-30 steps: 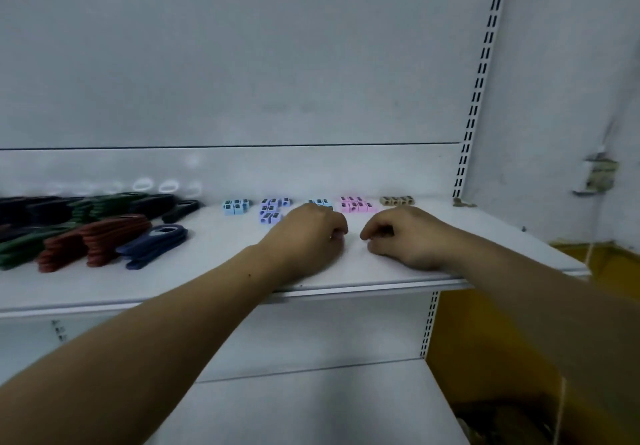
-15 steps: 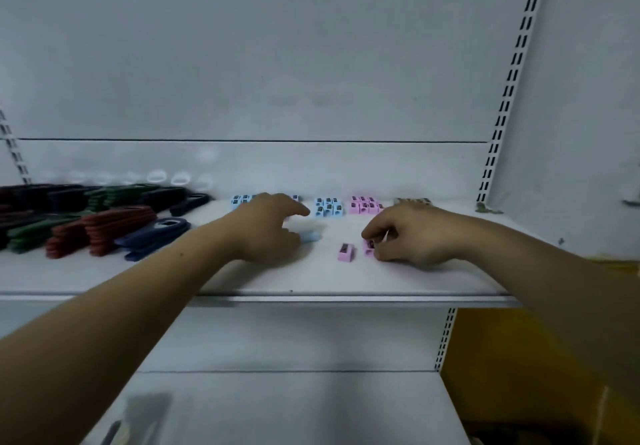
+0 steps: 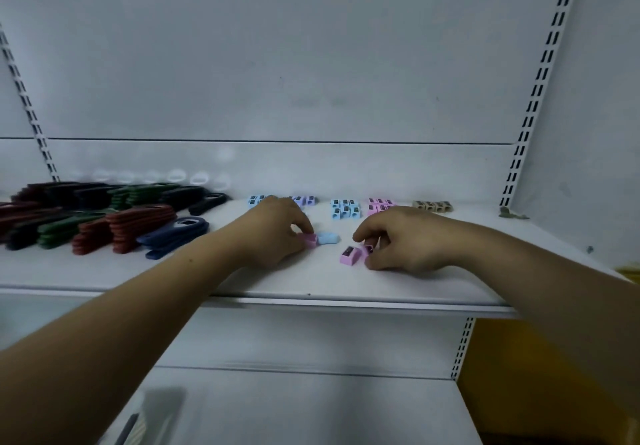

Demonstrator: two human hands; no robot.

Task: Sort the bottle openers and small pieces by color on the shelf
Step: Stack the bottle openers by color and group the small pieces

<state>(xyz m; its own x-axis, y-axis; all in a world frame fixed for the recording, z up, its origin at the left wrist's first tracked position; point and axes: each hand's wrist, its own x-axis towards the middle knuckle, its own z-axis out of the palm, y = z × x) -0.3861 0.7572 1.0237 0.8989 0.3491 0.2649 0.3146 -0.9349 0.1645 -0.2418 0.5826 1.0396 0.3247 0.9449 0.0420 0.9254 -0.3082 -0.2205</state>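
Note:
On the white shelf (image 3: 450,285), my left hand (image 3: 273,230) pinches a pink small piece (image 3: 309,239), with a light blue piece (image 3: 327,238) lying right beside it. My right hand (image 3: 401,240) pinches another pink piece (image 3: 367,249); a loose pink piece (image 3: 349,255) lies just left of it. Along the back stand sorted groups: light blue (image 3: 254,200), lilac (image 3: 304,199), blue (image 3: 344,207), pink (image 3: 380,204) and beige (image 3: 433,205). Bottle openers are stacked at the left: red (image 3: 128,226), green (image 3: 59,231), dark blue (image 3: 173,235) and black (image 3: 194,197).
A slotted upright (image 3: 535,98) rises at the right and another one (image 3: 27,105) at the left. A lower shelf (image 3: 294,410) sits beneath, with a blurred object (image 3: 152,417) on it. Yellow surface (image 3: 519,375) shows at the bottom right.
My hands, close together with fingers curled a second ago, have spread apart. Pink pieces and a light blue piece now lie exposed between them. My left hand went left, then returned to the pink piece.

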